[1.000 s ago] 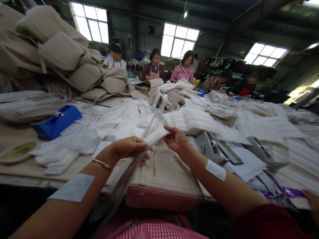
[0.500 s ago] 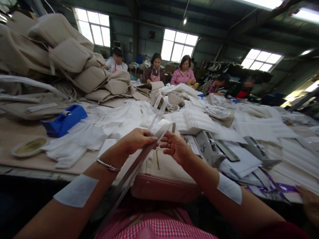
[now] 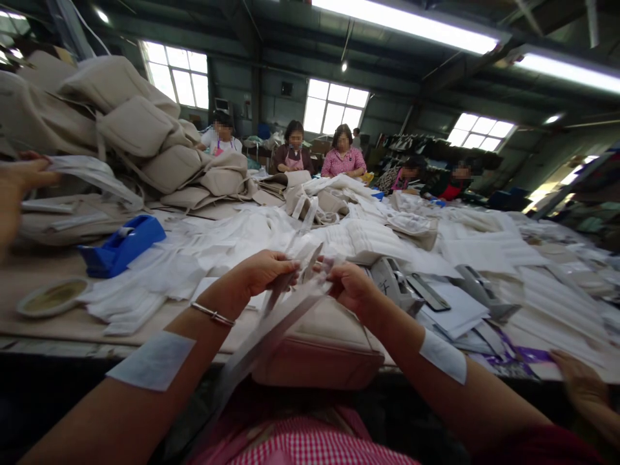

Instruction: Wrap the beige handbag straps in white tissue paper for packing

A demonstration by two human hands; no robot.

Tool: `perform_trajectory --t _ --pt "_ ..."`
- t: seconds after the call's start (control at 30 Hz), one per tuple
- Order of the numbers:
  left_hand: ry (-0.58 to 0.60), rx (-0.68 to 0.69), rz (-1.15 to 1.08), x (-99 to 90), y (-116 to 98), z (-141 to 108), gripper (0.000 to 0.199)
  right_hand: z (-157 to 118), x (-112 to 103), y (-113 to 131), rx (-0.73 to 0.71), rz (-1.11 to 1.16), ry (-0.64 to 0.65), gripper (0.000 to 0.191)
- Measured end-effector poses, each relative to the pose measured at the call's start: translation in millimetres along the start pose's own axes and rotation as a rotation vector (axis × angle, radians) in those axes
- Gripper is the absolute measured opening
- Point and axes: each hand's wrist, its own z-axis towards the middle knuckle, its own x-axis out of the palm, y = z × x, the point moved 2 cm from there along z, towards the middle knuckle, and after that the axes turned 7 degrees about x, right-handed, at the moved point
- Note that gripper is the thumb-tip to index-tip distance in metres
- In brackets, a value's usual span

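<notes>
A beige handbag [image 3: 320, 358] sits at the table's near edge, in front of my body. Above it my left hand [image 3: 254, 278] pinches a strap between thumb and fingers. The bag strap [image 3: 271, 329] is long and greyish, in a thin translucent wrap, and trails down to the lower left. My right hand [image 3: 356, 290] is closed on the wrapped strap a little to the right, its fingertips partly hidden. Both forearms carry a pale rectangular patch. The strap's far part rises between my hands and is blurred.
A blue tape dispenser [image 3: 123, 245] and a round shallow dish [image 3: 53, 296] stand at left. Grey tape dispensers [image 3: 394, 281] and a phone-like slab [image 3: 428, 292] lie right. White wrapping sheets [image 3: 368, 239] and piled beige bags [image 3: 140, 116] cover much of the table. Co-workers' hands [image 3: 24, 184] reach in at both sides.
My right hand has gone from spread fingers to a closed grip on the wrapped strap. The strap has shifted between my hands. A co-worker's hand has appeared at far left with white wrap.
</notes>
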Motion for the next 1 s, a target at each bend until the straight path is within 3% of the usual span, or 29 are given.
perform_trajectory --t 0.13,0.27,0.33,0.43,0.67,0.73,0.83,0.9,1.0 --pt "0.010 0.026 0.012 12.0 -16 3 0.036 -6 4 12 0.089 -0.007 0.128 0.015" --pt "0.055 0.146 0.019 30.9 -28 4 0.034 3 19 20 0.035 -0.056 0.179 0.010" --pt "0.094 0.149 0.009 33.3 -25 2 0.036 11 23 26 -0.008 -0.030 0.151 0.009" --pt "0.253 0.056 0.046 31.8 -13 -8 0.041 21 22 39 -0.053 0.035 0.061 0.009" --pt "0.485 -0.041 0.149 34.1 9 -47 0.037 39 17 72 -0.174 0.119 -0.091 0.007" --pt "0.462 -0.051 0.156 36.8 14 -56 0.034 45 14 78 -0.192 0.113 -0.114 0.005" --pt "0.302 -0.054 0.165 40.5 17 -63 0.024 48 10 82 -0.220 0.108 -0.118 0.004" --pt "0.194 -0.047 0.159 42.9 15 -61 0.018 42 11 79 -0.237 0.111 -0.045 0.005" --pt "0.101 -0.022 0.105 45.5 7 -47 0.014 20 21 59 -0.163 0.057 0.170 0.013"
